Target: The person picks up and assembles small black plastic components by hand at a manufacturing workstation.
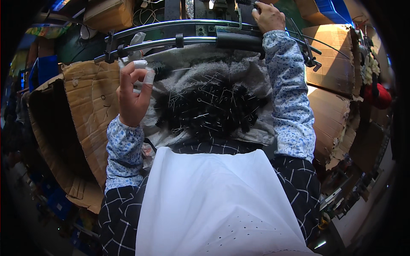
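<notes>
My left hand [134,96], white tape round its fingertips, is closed in a pinch at the left of the lap cloth. A small black twisted-wire brush [160,71] sits at its fingertips, its bare wire pointing right. My right hand [270,18] reaches to the machine [217,8] at the top, fingers closed on the end of another black wire brush [245,2]; part of this grip is cut off by the picture's edge. Between my forearms a heap of black wire brushes [209,106] with looped metal ends lies on the grey-white cloth [256,70].
Two metal rails [194,40] with black clamps cross in front of the machine. An open cardboard box [92,102] stands at the left, and cardboard boxes [326,115] stack at the right. A blue bin [335,10] is at the far right.
</notes>
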### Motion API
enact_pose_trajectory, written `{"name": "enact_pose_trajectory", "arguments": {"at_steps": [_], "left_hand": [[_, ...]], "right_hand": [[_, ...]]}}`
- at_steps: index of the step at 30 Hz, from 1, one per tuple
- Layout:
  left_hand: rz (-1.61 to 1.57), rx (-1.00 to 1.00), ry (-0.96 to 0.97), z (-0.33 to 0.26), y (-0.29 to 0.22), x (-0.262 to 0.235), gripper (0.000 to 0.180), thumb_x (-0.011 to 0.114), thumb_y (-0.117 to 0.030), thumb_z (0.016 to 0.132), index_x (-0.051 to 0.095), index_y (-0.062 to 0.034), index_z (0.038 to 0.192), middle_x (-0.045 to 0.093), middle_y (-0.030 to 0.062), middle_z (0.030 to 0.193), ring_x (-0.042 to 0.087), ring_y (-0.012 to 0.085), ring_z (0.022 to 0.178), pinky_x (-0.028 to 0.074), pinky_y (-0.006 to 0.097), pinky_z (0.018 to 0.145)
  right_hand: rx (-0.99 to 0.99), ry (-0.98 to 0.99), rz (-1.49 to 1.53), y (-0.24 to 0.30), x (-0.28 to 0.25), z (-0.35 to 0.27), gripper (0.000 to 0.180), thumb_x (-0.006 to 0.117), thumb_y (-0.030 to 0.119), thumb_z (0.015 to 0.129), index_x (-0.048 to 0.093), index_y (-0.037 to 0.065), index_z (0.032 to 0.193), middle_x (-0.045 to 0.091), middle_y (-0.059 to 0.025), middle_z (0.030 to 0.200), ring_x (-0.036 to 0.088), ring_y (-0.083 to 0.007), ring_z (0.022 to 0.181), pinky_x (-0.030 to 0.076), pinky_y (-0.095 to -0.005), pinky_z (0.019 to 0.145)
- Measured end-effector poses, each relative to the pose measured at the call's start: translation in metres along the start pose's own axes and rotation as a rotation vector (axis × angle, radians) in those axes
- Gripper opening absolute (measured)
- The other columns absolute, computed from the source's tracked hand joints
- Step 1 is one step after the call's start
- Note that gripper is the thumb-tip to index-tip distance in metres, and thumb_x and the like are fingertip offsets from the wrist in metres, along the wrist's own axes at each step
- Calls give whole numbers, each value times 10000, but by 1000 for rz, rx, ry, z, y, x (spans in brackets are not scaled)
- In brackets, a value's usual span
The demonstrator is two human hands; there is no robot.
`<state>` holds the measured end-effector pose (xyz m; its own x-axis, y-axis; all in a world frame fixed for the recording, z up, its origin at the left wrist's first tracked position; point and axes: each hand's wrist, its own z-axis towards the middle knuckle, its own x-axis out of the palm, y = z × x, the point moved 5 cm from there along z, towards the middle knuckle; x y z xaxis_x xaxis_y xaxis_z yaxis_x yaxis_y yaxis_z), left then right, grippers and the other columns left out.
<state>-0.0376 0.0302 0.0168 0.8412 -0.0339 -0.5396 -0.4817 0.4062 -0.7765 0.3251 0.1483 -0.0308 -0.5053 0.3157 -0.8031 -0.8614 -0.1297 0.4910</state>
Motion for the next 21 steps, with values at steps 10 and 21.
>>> {"name": "enact_pose_trajectory", "arguments": {"at_steps": [10, 21], "left_hand": [[-168, -49, 87, 25, -2, 22, 359, 610, -106, 853, 409, -63, 1147, 657, 78, 803, 620, 123, 699, 487, 249, 609], [-180, 80, -45, 30, -33, 64, 366, 610, -129, 855, 362, -63, 1116, 661, 100, 842, 647, 183, 762, 502, 292, 693]], "right_hand": [[22, 134, -468, -47, -56, 34, 211, 535, 209, 818, 672, 147, 966, 640, -115, 931, 604, -309, 887, 481, -398, 786], [-154, 466, 381, 164, -16, -89, 251, 525, 242, 886, 574, 100, 1088, 639, -131, 863, 615, -316, 795, 493, -411, 686]]}}
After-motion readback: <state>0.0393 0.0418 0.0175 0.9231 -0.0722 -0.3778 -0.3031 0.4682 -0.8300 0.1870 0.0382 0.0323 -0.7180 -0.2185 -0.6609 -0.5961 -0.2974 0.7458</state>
